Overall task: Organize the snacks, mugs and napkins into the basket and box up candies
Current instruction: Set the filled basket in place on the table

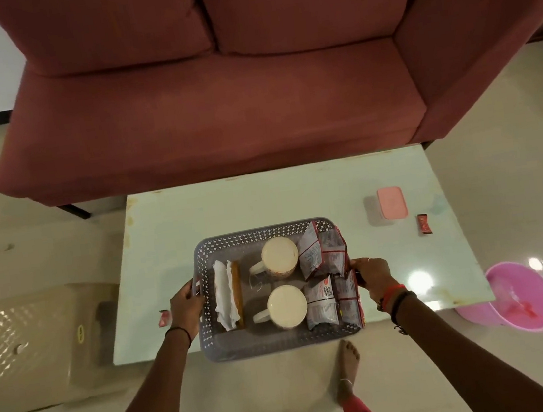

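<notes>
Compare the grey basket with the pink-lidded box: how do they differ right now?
The grey basket is large, open-topped and perforated; the pink-lidded box is small and covered. The basket holds mugs, napkins and snack packets; the box's contents are hidden. The left hand and right hand grip the basket's sides; nothing touches the box. Both are rounded rectangles.

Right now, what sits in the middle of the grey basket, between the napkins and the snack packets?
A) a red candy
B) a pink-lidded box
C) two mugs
C: the far mug and the near mug stand in the grey basket between the white napkins and the snack packets; the pink-lidded box and red candy lie outside it on the table.
</notes>
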The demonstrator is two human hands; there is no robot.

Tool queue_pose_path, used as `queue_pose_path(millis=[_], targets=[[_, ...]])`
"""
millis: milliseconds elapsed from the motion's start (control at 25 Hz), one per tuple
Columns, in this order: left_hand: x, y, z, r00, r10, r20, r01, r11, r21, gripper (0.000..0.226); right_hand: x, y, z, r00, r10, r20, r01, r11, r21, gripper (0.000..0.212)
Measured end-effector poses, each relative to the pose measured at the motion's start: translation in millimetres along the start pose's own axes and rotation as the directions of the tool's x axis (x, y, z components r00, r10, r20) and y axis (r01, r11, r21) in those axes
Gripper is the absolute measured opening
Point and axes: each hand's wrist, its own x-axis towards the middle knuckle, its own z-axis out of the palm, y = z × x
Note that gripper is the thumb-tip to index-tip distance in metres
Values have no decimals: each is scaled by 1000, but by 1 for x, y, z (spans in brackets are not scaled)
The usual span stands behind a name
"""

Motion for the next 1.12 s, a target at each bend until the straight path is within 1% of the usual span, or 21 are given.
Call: queue_pose_path(millis=[120, 240, 360, 440, 720, 960, 1120], targets=[[2, 1, 43, 1000, -11, -19, 11, 1000, 20, 36, 28, -8, -30, 1000, 23, -3, -23, 1000, -19, 23], [14, 6, 79, 1000, -15, -18, 15, 1000, 4, 36, 58, -19, -49, 998, 27, -54, -27, 1000, 10, 22], [33, 14, 106, 1000, -8, -6, 8, 1000, 0, 36, 85, -30, -61, 999, 42, -4, -42, 998, -48, 26], [53, 19, 119, 1000, 9, 6, -10, 1000, 12, 34, 105, -36, -64, 999, 53, 13, -52, 997, -53, 27], [127, 32, 148, 998, 63, 27, -64, 996, 58, 41, 172, -49, -51, 998, 47, 47, -45, 998, -48, 30], [174, 37, 158, 998, 50, 40, -52, 998, 36, 45, 211, -61, -31, 995, 24, 98, -19, 998, -54, 31], [198, 36, 160, 998, 56, 35, -57, 998, 15, 43, 229, -69, -18, 996, -20, 85, 24, 999, -44, 31]])
